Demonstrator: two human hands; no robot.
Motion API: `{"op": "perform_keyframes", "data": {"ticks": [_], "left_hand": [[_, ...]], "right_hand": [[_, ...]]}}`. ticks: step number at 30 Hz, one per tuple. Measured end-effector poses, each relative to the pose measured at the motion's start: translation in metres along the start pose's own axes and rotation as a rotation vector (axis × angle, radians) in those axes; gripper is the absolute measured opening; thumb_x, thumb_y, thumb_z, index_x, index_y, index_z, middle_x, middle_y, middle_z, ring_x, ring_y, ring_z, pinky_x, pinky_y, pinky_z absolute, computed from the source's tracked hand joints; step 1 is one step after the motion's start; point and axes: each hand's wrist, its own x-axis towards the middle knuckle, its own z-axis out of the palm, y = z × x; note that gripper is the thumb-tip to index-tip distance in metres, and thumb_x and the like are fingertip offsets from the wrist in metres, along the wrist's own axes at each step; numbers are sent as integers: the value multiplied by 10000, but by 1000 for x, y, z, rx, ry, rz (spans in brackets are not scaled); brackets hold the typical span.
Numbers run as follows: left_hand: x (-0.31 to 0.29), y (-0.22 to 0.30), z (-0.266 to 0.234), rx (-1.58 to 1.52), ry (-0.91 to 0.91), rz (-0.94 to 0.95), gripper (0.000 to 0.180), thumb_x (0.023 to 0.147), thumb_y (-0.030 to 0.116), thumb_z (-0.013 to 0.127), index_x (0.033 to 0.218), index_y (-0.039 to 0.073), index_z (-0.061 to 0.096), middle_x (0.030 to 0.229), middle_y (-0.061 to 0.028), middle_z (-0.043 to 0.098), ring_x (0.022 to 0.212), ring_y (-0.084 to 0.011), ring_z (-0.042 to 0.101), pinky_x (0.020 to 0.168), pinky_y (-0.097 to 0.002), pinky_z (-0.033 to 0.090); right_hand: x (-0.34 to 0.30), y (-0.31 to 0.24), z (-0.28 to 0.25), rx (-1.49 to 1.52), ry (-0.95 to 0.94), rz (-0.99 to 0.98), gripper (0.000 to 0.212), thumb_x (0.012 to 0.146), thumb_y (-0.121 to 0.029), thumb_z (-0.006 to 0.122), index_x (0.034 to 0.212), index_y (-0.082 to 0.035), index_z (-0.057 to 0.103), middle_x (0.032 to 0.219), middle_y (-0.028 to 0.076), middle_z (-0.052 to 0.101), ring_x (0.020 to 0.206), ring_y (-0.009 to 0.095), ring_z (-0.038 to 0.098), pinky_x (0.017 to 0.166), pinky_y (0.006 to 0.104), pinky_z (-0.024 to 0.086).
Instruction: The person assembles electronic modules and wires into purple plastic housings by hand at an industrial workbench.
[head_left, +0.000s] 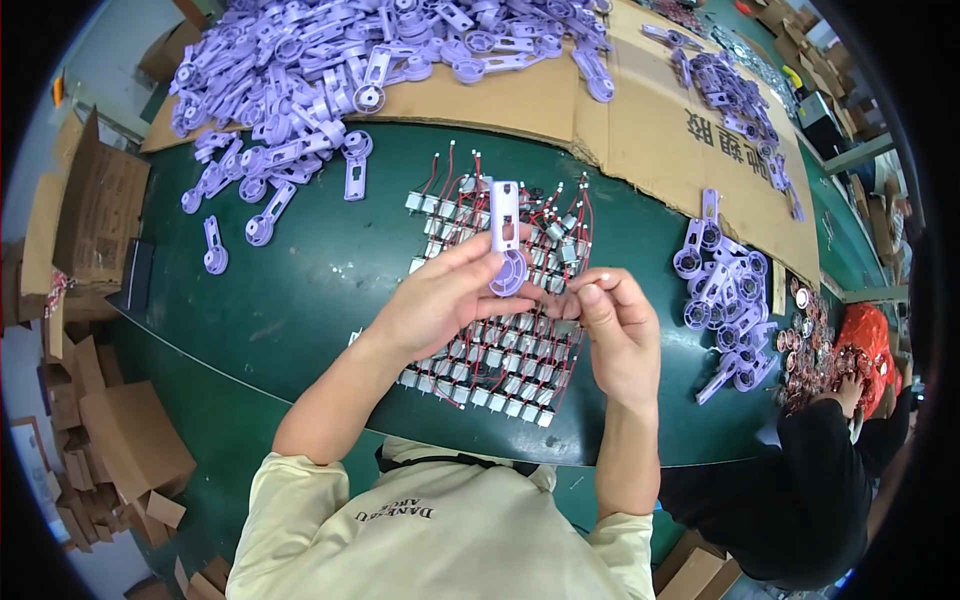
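Near the middle of the frame, the left hand (435,302) is holding a purple plastic part (502,238), its fingers grasping it where the flat, slotted arm is meeting the round ring. The slotted arm is pointing toward the top of the frame, and the ring is sitting below it. Just to the right, the right hand (625,345) is hovering with its thumb and index finger bending toward each other; I cannot tell whether they are gripping anything small.

Beneath both hands, rows of small silvery motors (500,402) with red wires are lying on the dark green table (250,335). Across the top left, a large heap of similar purple parts (300,50) is spreading over a cardboard sheet (640,135) and onto the table. A smaller purple cluster (722,305) is lying right of centre. At the right edge, a co-worker in black sleeves (812,450) is resting a hand by a red bag (868,335), with small round pieces (800,345) lying just beside it. Cardboard boxes (137,440) are standing at the lower left.
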Motion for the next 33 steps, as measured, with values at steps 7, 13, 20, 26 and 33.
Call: {"op": "perform_keyframes", "data": {"ticks": [7,13,20,26,33], "left_hand": [[2,-16,2,137,-12,19,452,968,183,580,1369,28,441,1305,-101,534,1172,-214,563,977,-392,499],[2,-21,12,256,-8,119,486,893,71,673,1309,13,428,1248,-111,546,1128,-197,572,948,-349,500],[2,-26,13,328,-66,226,492,900,-8,631,1309,25,361,1235,-143,516,1117,-198,583,934,-328,517],[2,-28,11,333,-66,191,468,901,-31,612,1296,26,367,1225,-139,513,1118,-194,578,924,-330,525],[3,-28,9,398,-79,247,383,916,1,611,1237,37,407,1177,-114,537,1069,-153,573,894,-312,526]], "right_hand": [[-7,3,25,-452,282,-66,62,850,-21,709,885,-2,661,809,18,618,630,55,550,554,219,453],[-6,6,25,-589,316,-145,97,812,-19,724,826,2,630,753,39,583,585,69,517,509,231,422],[-7,5,27,-542,318,-122,96,813,-9,711,802,2,616,733,34,565,574,61,502,491,225,407],[-8,6,25,-530,281,-94,70,827,-5,695,825,4,625,736,37,563,565,63,493,488,227,399],[-8,2,20,-511,248,-30,68,847,-20,689,872,8,631,782,41,586,602,76,526,528,231,427]]}}
